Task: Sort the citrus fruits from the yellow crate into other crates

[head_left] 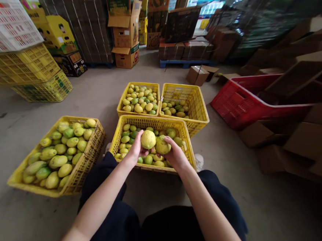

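My left hand (137, 148) is closed around a yellow lemon (148, 139). Close beside it, my right hand (175, 151) grips a greener lemon (162, 145) with dark blemishes on its skin. Both hands are above a yellow plastic crate (150, 118) between my feet. Many green and yellow lemons (125, 139) lie in this crate, some of them hidden behind my hands.
On the left stands a crate of large lemons (58, 160). Beyond the middle crate are a full lemon crate (138, 100) and a part-filled one (185, 91). A red crate (242, 100) and cardboard boxes (311, 143) crowd the right. Stacked crates (22, 66) rise at far left.
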Tool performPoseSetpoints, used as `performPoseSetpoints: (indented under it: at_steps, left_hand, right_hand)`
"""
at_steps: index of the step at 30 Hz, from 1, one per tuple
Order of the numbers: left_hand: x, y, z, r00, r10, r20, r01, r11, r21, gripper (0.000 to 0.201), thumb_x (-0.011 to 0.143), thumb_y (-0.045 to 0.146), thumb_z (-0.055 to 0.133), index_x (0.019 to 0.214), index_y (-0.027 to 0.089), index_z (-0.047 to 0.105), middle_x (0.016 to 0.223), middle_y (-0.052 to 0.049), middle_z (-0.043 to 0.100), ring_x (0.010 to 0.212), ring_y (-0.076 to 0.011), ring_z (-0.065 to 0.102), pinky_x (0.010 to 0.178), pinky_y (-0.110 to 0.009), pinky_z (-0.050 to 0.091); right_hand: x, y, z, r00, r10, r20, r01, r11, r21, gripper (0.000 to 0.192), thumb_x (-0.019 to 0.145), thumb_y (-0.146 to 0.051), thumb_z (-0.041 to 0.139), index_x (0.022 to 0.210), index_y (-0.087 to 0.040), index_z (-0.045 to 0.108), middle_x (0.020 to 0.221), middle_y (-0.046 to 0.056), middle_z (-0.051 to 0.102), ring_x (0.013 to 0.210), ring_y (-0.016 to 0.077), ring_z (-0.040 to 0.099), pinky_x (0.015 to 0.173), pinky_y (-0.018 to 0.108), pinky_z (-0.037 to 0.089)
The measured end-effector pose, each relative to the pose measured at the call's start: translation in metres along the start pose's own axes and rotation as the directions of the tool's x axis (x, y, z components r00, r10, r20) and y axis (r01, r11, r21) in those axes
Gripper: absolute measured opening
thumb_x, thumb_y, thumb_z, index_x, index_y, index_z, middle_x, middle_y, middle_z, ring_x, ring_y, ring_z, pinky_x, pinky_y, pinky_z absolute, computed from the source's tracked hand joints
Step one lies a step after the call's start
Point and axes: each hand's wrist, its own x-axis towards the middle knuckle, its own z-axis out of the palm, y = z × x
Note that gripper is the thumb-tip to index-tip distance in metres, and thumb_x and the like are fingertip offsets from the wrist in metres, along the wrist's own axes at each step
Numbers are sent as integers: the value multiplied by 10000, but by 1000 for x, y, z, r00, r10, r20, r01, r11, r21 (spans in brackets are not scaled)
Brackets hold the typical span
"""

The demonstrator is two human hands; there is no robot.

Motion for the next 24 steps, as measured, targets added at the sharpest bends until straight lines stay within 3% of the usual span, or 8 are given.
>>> performPoseSetpoints:
  at_steps: [9,13,18,21,24]
  left_hand:
    - [3,-2,1,999,22,-29,-19,993,115,600,981,591,299,972,124,676,476,-21,584,320,-93,425,357,-185,280]
    - [4,-6,1,985,166,-46,-152,963,222,540,969,587,369,912,143,672,501,-31,585,373,-107,463,377,-201,331]
    - [4,-12,-6,908,419,-30,-366,824,432,387,882,585,591,847,201,624,659,-20,628,575,-154,601,446,-211,404]
    - [4,-14,-10,887,460,-19,-386,766,514,341,852,558,655,832,220,624,702,-14,638,657,-176,627,502,-222,420]
    - [9,-16,-11,906,423,-20,-365,804,469,316,846,531,675,867,217,639,757,-25,659,714,-193,639,554,-239,441]
  right_hand:
    - [1,0,-1,999,-11,-36,12,999,35,353,621,-454,784,809,-241,575,755,-30,631,663,181,607,484,282,498]
    - [3,1,-2,999,39,-35,-37,997,66,311,662,-445,738,847,-233,606,788,4,686,703,224,663,516,314,532]
    - [6,4,-4,995,-8,-99,14,998,63,235,686,-367,679,870,-227,639,880,6,713,868,236,679,606,305,573]
    - [8,8,-6,992,-33,-123,37,999,34,252,656,-348,649,879,-230,648,849,-1,702,908,241,669,629,295,571]
    - [11,11,-9,990,-25,-136,29,999,25,271,623,-341,619,873,-239,643,814,-3,692,907,245,661,641,296,561]
